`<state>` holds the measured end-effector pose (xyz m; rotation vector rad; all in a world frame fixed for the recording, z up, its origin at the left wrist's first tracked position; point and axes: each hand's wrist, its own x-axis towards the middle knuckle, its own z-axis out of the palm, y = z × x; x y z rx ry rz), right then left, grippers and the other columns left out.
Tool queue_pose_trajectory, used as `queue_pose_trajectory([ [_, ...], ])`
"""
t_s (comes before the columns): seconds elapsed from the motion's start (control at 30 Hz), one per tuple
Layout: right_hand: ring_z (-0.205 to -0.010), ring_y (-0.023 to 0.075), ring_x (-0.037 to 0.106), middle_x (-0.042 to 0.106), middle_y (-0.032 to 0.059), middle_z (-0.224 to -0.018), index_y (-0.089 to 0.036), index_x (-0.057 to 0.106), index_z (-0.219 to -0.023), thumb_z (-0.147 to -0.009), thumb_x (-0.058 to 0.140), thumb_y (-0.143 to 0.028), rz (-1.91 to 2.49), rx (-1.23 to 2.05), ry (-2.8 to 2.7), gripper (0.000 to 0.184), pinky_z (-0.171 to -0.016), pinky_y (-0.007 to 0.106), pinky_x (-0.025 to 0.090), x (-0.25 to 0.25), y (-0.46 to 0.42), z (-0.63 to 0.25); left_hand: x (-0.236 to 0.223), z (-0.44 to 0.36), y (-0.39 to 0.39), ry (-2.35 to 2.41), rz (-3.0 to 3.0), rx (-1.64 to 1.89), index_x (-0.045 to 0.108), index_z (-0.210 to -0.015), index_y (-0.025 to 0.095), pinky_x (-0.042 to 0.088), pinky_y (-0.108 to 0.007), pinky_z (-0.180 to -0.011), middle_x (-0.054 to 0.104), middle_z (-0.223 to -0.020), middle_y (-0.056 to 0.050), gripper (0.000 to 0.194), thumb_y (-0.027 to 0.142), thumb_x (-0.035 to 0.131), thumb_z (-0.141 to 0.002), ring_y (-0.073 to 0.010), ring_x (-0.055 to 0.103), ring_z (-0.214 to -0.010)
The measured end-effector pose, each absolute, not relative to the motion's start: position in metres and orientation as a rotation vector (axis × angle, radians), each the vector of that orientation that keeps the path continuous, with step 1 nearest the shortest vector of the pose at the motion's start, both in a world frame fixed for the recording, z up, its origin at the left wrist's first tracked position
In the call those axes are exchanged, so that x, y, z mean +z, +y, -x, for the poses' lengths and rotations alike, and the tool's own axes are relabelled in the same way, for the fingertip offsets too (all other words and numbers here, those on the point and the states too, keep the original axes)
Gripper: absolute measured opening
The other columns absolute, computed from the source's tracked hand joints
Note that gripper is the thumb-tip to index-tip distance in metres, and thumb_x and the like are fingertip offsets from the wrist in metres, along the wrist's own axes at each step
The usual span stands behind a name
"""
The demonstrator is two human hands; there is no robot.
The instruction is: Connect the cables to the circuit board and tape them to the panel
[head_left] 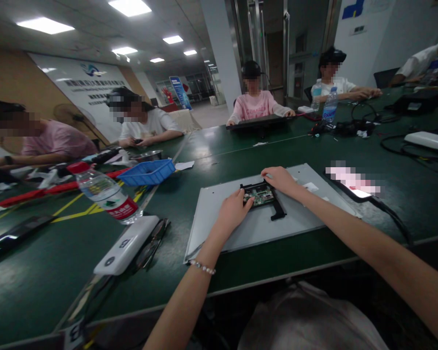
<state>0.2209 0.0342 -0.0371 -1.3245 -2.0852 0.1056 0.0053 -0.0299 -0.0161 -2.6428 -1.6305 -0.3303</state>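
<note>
A green circuit board (263,194) sits in a black plastic frame (279,210) over a flat light-grey panel (213,233). My left hand (234,210), with a beaded bracelet at its wrist, grips the frame's left side, its thumb lying at the board's edge. At the far right corner, the curled fingers of my right hand (278,179) hold the frame; their tips are partly hidden. One arm of the frame sticks out toward me on the right. Small white labels (310,186) are on the panel beside my right forearm.
Left of the panel are glasses (153,245), a white power bank (127,245), a tilted water bottle (104,192) and a blue tray (148,172). A lit phone (350,182) with a cable lies right. Several people sit around the green table (168,287).
</note>
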Motion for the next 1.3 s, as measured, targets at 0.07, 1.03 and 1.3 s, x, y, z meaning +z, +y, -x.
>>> queue_pose_trajectory([
  [0.07, -0.096, 0.0192, 0.064, 0.071, 0.0064, -0.101, -0.017, 0.069, -0.097, -0.086, 0.051, -0.017, 1.361, 0.074, -2.134, 0.022, -0.088, 0.028, 0.043, -0.039, 0.036, -0.218, -0.017, -0.005, -0.030, -1.632, 2.641, -0.328, 0.050, -0.121, 0.014, 0.042, -0.031, -0.090, 0.061, -0.118, -0.014, 0.042, 0.044, 0.037, -0.096, -0.0248, 0.058, -0.109],
  [1.03, -0.092, 0.0206, 0.065, 0.073, 0.0070, -0.096, -0.018, 0.075, -0.094, -0.087, 0.052, -0.025, 1.368, 0.196, -2.225, 0.024, -0.082, 0.025, 0.044, -0.038, 0.038, -0.215, -0.017, -0.007, -0.031, -1.659, 2.643, -0.332, 0.050, -0.122, 0.013, 0.041, -0.033, -0.094, 0.058, -0.124, -0.015, 0.042, 0.043, 0.037, -0.095, -0.0258, 0.055, -0.114],
  [1.3, -0.092, 0.0182, 0.064, 0.072, 0.0059, -0.096, -0.019, 0.075, -0.091, -0.084, 0.059, -0.024, 1.316, 0.254, -2.208, 0.018, -0.084, 0.025, 0.044, -0.043, 0.046, -0.214, -0.015, -0.008, -0.032, -1.666, 2.641, -0.326, 0.051, -0.121, 0.014, 0.041, -0.033, -0.094, 0.059, -0.123, -0.014, 0.040, 0.042, 0.039, -0.095, -0.0254, 0.055, -0.113],
])
